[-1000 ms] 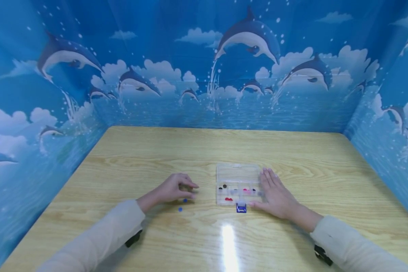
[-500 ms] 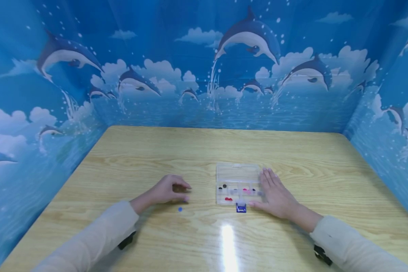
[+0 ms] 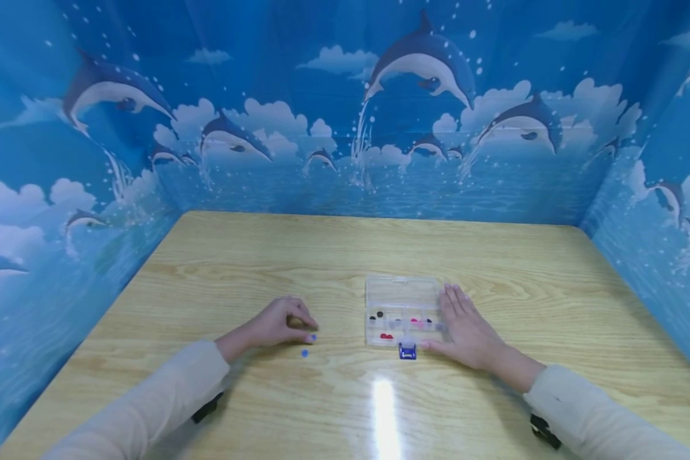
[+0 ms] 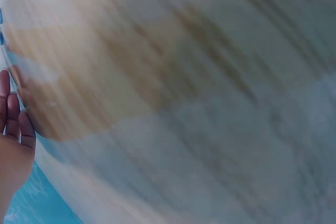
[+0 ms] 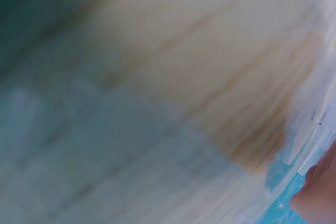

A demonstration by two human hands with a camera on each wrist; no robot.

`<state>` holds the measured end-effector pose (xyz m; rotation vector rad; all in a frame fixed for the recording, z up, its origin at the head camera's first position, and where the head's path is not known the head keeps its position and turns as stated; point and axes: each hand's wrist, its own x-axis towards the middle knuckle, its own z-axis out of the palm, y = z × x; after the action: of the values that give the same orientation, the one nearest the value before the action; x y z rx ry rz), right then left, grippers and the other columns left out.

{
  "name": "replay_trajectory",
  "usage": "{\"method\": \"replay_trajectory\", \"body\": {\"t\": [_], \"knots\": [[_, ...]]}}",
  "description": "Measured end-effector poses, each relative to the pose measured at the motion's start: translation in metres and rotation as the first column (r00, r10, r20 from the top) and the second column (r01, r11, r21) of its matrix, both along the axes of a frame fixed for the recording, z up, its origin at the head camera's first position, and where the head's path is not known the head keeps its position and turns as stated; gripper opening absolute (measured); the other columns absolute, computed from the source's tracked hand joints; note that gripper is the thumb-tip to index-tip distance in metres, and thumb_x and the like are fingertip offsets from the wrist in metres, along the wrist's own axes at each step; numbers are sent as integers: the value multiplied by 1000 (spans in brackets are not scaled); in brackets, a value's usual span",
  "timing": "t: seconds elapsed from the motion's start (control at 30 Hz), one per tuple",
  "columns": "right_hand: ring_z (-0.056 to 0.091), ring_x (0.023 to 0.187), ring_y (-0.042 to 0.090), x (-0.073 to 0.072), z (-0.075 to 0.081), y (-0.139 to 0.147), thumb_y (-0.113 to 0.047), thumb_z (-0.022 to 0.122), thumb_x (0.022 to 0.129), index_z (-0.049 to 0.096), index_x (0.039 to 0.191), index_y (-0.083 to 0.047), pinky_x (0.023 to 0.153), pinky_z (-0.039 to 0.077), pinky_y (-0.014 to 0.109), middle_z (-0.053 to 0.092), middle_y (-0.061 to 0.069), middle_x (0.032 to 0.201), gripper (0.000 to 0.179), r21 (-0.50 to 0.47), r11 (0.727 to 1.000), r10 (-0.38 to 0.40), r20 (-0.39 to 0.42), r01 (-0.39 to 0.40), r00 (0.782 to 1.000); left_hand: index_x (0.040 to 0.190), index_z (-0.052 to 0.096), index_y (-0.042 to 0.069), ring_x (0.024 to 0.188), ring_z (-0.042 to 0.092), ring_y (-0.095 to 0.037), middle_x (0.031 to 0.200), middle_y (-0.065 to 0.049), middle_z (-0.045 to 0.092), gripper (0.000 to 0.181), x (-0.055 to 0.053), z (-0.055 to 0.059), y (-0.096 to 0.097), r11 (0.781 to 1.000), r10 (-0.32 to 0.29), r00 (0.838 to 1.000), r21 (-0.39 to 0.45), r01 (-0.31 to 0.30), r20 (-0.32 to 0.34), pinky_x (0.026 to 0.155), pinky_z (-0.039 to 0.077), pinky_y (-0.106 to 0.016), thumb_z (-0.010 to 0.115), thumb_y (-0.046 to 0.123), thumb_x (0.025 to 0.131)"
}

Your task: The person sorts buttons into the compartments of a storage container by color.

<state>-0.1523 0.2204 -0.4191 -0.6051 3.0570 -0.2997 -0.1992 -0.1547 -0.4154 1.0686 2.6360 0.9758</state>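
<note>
My left hand (image 3: 280, 321) is low over the table at the left, thumb and fingers bent toward each other around a small blue bead-like piece (image 3: 314, 337). The piece lies at the thumb tip; no firm pinch shows. A second blue piece (image 3: 305, 353) lies just nearer to me. My right hand (image 3: 473, 332) lies with straight fingers along the right side of a clear compartment box (image 3: 401, 292), seemingly touching it. The box's lid is folded back. Red pieces (image 3: 386, 337), dark pieces (image 3: 380, 314) and pink pieces (image 3: 418, 324) sit in its compartments.
A dark blue tab-like piece (image 3: 407, 351) with a white mark sits at the box's front edge. The wood-grain table (image 3: 253, 249) is enclosed by a blue dolphin-print curtain (image 3: 333, 115). In both wrist views, mostly blurred tabletop shows.
My left hand has moved left and slightly toward me, and its thumb and fingers have drawn closer together at the farther blue piece. The right hand and the box keep their places.
</note>
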Motion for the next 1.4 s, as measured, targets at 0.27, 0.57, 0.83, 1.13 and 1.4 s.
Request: {"method": "replay_trajectory", "body": {"t": [0.27,0.57,0.83,1.13,1.4], "knots": [[9,140,45,0,-1,1,-63,52,82,16,141,13,113,14,53,11,31,150,103,4,1000,2,0,-2,1000,89,73,13,86,54,-11,86,3,66,20,0,-3,1,1000,1,1000,-10,-1,-14,82,40,-26,76,25,73],[10,139,45,-1,1,0,-62,53,82,17,141,14,113,14,53,11,31,150,102,3,1000,3,-1,-3,1000,83,73,13,87,52,-11,84,3,64,15,0,-3,3,1000,10,1000,7,-10,3,84,38,-28,76,23,73],[10,139,45,-1,0,1,-62,53,82,16,141,14,113,14,52,11,31,150,102,-1,1000,1,-4,-1,1000,79,72,11,87,52,-12,81,1,64,12,-1,-4,2,999,8,1000,32,-8,15,83,37,-26,77,20,72],[10,139,45,-1,-3,1,-63,53,82,17,141,13,113,15,53,12,31,150,103,-3,1000,-4,-7,4,1000,75,69,11,86,53,-13,81,2,63,12,0,-4,1,1000,-5,1000,25,5,-5,85,39,-28,77,19,72],[10,139,45,-1,-3,1,-62,53,82,17,141,13,113,15,53,12,31,150,103,-4,1000,-4,-10,4,1000,70,67,12,80,50,-6,77,4,61,13,0,-2,2,1000,18,1000,14,-18,9,81,39,-26,77,21,72]]}}
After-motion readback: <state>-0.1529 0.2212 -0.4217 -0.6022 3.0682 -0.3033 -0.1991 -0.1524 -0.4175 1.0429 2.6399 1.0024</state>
